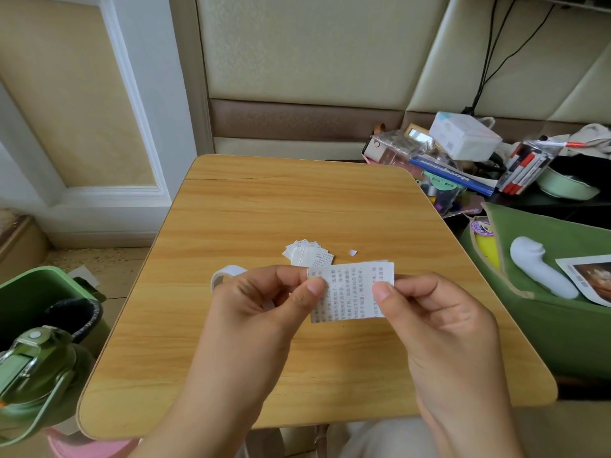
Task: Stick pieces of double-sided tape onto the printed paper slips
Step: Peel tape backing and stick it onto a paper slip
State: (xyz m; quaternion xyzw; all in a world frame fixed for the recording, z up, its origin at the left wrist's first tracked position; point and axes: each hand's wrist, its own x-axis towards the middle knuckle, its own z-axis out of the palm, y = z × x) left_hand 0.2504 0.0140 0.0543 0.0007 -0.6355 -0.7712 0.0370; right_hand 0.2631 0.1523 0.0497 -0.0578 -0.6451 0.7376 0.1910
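Note:
A printed paper slip (351,290) with columns of small text is held above the wooden table (297,209). My left hand (264,302) pinches its left edge between thumb and fingers. My right hand (429,312) pinches its right edge the same way. A white roll of double-sided tape (224,276) lies on the table, partly hidden behind my left hand. A fanned pile of several small printed slips (309,253) lies just beyond the held slip, and a tiny white scrap (353,252) sits to its right.
A green bin (39,292) and a green bottle (29,368) stand to the left of the table. To the right are a green pouch (545,312) with a white object (542,272), and a cluttered shelf with markers (525,170) and a white box (463,135).

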